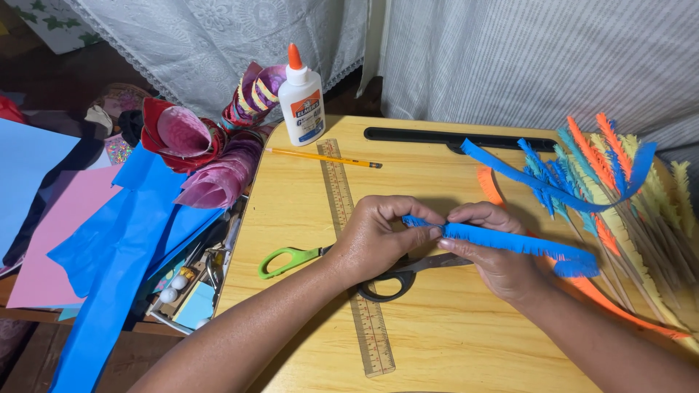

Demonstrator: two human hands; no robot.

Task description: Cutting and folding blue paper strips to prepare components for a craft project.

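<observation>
We find the left hand [375,244] and right hand [491,255] both pinching the fringed blue strip [502,240], holding it taut; scissors [342,266] lie at six o'clock beneath.

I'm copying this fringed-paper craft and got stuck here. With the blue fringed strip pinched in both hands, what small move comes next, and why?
Probably roll the tip tighter. The left hand pinches the end of the blue fringed strip, the right hand supports it just behind, and the rest trails loose to the right. Fringed stems lying nearby suggest the strip gets wound up.
</observation>
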